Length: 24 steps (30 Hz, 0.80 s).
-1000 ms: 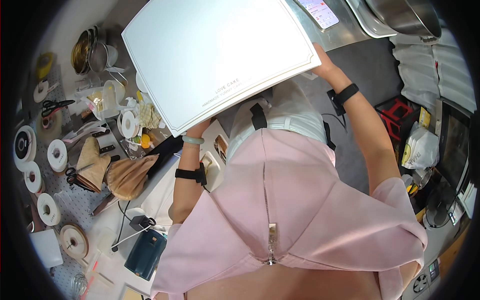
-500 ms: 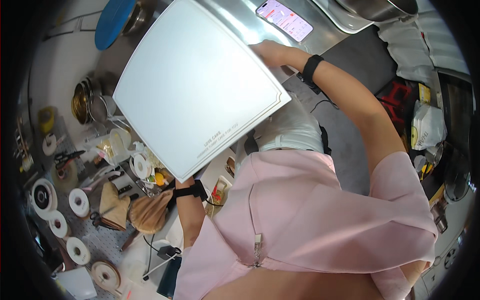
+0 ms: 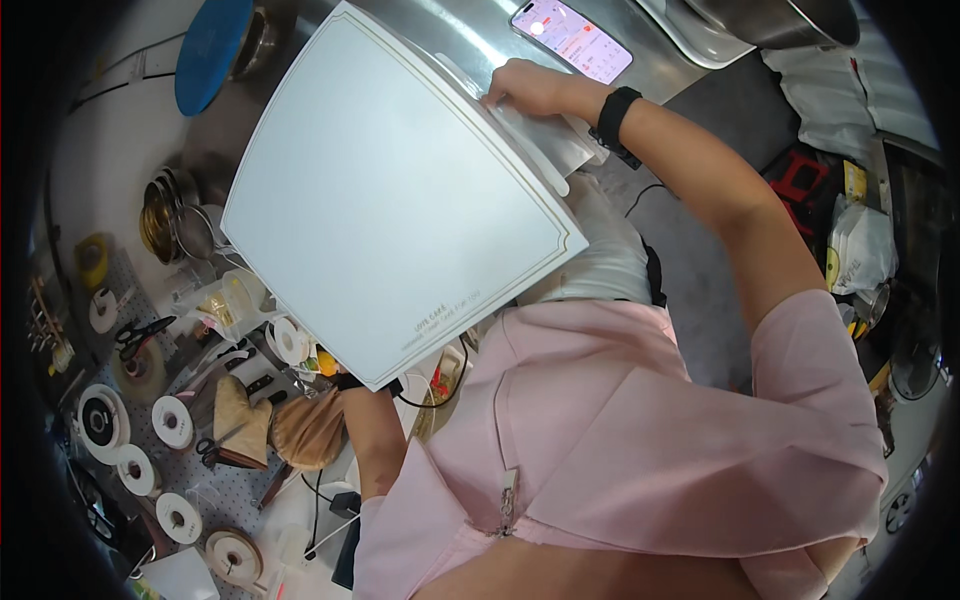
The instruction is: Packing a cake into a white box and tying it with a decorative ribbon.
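Observation:
A large white cake box (image 3: 390,200) with a thin gold border line on its top is tilted in front of me. Along its right side runs a pale, partly see-through plastic strip (image 3: 540,165) with a rounded end. My right hand (image 3: 527,88), a black band on its wrist, has its fingers curled and pinched at that strip. Its fingertips are partly hidden. The left forearm (image 3: 375,430) reaches up to the box's lower corner, where the box covers my left hand and its fingers.
A lit phone (image 3: 572,40) lies on the steel counter (image 3: 470,25), close to a metal bowl (image 3: 790,18). On the left are a blue disc (image 3: 212,55), sieves (image 3: 195,230), ribbon spools (image 3: 172,422), scissors (image 3: 145,335) and an oven mitt (image 3: 240,420). A cable (image 3: 462,375) hangs below the box.
My right hand has risen slightly and curled its fingers, and the pale strip now shows beside the box. The box has shifted a little downward, covering more of my left wrist.

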Each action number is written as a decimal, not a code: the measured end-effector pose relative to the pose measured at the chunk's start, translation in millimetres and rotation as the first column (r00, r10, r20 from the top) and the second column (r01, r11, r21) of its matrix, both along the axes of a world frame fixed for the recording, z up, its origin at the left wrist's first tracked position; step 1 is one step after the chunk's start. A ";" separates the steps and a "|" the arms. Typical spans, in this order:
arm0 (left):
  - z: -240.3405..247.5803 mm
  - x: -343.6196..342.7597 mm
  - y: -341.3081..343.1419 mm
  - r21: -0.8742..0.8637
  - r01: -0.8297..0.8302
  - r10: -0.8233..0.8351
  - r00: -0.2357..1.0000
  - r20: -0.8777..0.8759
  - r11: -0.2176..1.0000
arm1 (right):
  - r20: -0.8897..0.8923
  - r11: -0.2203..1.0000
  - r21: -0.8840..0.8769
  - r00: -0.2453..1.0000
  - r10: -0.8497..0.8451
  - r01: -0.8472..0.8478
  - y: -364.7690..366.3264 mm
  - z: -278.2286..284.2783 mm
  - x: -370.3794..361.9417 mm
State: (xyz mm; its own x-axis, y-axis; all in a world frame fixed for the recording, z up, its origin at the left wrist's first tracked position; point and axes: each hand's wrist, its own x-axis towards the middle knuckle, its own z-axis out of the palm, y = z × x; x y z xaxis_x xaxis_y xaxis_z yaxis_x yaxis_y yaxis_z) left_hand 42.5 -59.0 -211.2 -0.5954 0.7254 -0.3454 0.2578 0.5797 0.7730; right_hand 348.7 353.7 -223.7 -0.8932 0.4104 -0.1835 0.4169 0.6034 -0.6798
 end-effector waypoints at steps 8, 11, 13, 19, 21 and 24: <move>1.3 -3.6 11.9 -0.005 0.017 -0.017 1.000 -0.012 1.000 | -0.027 0.998 -0.017 0.998 0.055 -0.055 15.3 -6.1 -3.4; 1.3 -3.9 13.1 -0.004 0.016 -0.016 1.000 -0.015 1.000 | -0.001 0.995 -0.044 0.996 0.087 -0.087 17.0 -6.3 -6.7; 0.4 -3.8 17.5 0.004 0.021 -0.021 1.000 -0.017 1.000 | 0.009 0.991 -0.038 0.992 0.126 -0.126 21.9 -8.9 -6.4; -1.8 -9.6 31.0 0.033 0.035 -0.034 0.999 -0.036 0.999 | -0.008 0.992 -0.109 0.998 -0.069 0.068 35.4 -3.2 13.2; -0.9 -18.8 42.5 0.060 0.034 -0.030 0.997 -0.072 0.998 | 0.141 0.995 -0.098 0.990 -0.013 0.027 41.2 39.8 15.6; 22.7 -48.6 82.3 0.187 0.070 -0.035 0.982 -0.184 0.980 | 0.244 0.998 -0.045 0.969 -0.040 0.052 49.9 125.0 30.7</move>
State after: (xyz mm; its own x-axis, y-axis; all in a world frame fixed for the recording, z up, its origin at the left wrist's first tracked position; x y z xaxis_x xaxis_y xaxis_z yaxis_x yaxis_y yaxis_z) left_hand -6.1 23.3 -188.5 -0.5940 0.7996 -0.0880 0.4280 0.4067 0.8071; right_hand 379.4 403.6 -98.7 -0.7998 0.4345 -0.4142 0.5997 0.5472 -0.5839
